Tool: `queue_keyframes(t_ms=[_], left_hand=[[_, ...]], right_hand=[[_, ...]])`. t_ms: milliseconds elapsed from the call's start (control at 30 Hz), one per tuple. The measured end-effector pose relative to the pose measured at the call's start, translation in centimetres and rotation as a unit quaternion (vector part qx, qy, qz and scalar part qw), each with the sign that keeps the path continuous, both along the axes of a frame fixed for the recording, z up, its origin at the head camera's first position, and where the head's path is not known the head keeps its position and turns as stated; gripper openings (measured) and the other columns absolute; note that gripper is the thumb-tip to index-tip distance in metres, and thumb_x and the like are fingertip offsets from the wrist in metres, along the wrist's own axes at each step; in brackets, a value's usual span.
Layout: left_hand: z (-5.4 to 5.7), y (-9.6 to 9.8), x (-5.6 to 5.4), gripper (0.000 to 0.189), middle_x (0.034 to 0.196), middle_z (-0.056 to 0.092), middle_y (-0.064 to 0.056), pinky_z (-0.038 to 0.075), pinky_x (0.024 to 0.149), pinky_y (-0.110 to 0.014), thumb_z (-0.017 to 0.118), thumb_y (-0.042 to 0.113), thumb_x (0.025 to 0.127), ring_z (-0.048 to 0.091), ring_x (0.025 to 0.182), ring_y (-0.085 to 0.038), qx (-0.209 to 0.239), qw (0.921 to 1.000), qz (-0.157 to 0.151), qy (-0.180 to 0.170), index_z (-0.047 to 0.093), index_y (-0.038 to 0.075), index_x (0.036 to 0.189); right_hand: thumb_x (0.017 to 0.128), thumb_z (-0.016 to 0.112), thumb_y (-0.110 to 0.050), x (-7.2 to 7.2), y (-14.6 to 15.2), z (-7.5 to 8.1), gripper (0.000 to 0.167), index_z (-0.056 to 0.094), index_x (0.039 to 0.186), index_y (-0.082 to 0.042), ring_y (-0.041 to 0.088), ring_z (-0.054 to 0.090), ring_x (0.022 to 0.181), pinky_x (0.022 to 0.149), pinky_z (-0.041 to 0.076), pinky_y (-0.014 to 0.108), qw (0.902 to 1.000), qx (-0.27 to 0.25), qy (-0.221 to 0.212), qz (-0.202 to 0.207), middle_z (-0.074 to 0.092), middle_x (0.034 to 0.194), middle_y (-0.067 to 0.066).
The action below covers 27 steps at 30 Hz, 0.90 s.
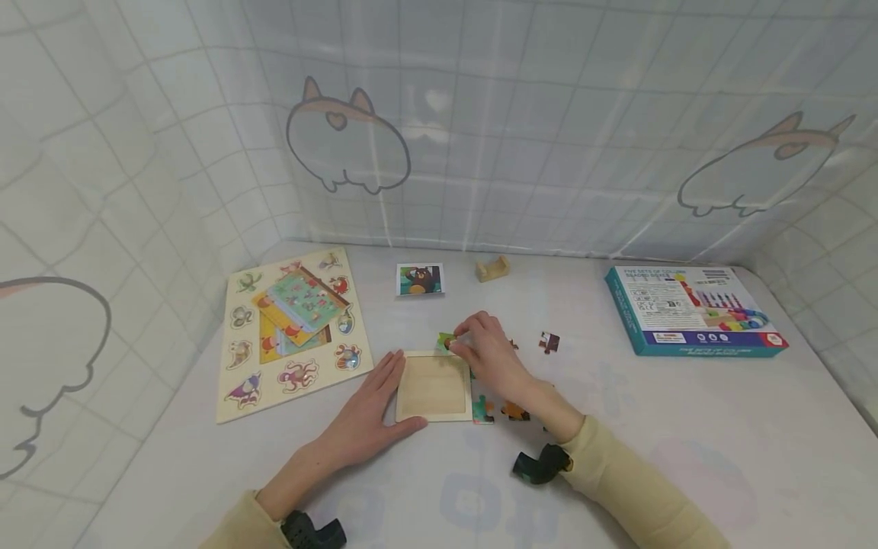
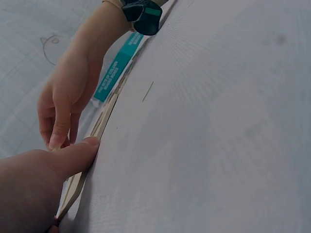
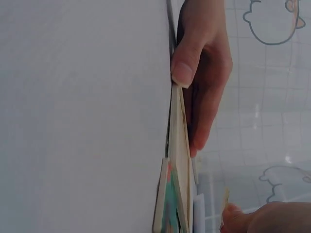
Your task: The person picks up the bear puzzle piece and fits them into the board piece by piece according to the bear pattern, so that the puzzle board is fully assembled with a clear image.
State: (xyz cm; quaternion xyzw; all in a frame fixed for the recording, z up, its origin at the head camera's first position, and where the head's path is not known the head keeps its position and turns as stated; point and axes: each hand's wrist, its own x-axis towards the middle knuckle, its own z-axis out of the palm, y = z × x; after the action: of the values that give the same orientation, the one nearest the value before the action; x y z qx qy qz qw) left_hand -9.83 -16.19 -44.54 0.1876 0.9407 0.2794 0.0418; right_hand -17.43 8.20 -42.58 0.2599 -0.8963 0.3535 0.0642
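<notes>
Your right hand (image 1: 495, 360) pinches a thin green puzzle piece (image 1: 443, 341) between thumb and fingertips, just past the far rim of a shallow, pale wooden tray (image 1: 432, 387). Your left hand (image 1: 373, 412) rests at that tray, its 4 fingers fairly straight by the left side, the thumb apart and touching the near edge. An orange-and-teal puzzle piece (image 1: 483, 409) with a knobbed outline lies beside the tray's right side on the smooth, whitish surface (image 1: 645, 427).
</notes>
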Motion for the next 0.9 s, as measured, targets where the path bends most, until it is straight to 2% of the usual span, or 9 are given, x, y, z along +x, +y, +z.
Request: queue_keyframes(t_ms=[167,433,633,900], left_hand=[[-0.1,0.2,-0.1,0.104,0.168,0.014,-0.009,0.026,0.122,-0.052,0.064,0.064,0.088,0.011,0.155,-0.027,-0.002,0.9999,0.004,-0.014,0.017,0.005,0.159],[0.1,0.2,0.0,0.103,0.168,0.014,-0.009,0.026,0.122,-0.051,0.064,0.063,0.088,0.011,0.155,-0.027,-0.004,0.9999,0.007,-0.013,0.017,0.005,0.159],[0.1,0.2,0.0,0.103,0.168,0.014,-0.008,0.026,0.123,-0.051,0.063,0.065,0.088,0.011,0.155,-0.027,-0.011,0.9998,0.009,-0.014,0.017,0.006,0.160],[0.0,0.2,0.0,0.103,0.167,0.016,-0.009,0.026,0.122,-0.051,0.063,0.065,0.088,0.013,0.155,-0.027,-0.012,0.9999,0.008,0.003,0.019,0.006,0.159]], right_hand=[[0.099,0.064,-0.020,0.2,-0.9,0.2,0.020,0.063,0.111,-0.003,0.023,0.049,0.102,0.084,0.048,0.035,0.9997,-0.001,-0.022,0.009,0.058,0.112,0.008],[0.099,0.063,-0.019,0.6,-2.5,-0.3,0.020,0.063,0.110,-0.003,0.023,0.050,0.099,0.083,0.048,0.035,0.9995,0.005,-0.006,0.032,0.058,0.110,0.008],[0.098,0.064,-0.021,0.9,-3.0,-0.8,0.021,0.062,0.110,-0.003,0.023,0.050,0.101,0.088,0.048,0.036,0.9989,0.013,-0.009,0.044,0.058,0.110,0.007],[0.099,0.065,-0.023,1.1,-3.4,-1.5,0.021,0.063,0.111,-0.006,0.023,0.048,0.108,0.096,0.048,0.037,0.9980,0.042,-0.002,0.047,0.056,0.114,0.006]])
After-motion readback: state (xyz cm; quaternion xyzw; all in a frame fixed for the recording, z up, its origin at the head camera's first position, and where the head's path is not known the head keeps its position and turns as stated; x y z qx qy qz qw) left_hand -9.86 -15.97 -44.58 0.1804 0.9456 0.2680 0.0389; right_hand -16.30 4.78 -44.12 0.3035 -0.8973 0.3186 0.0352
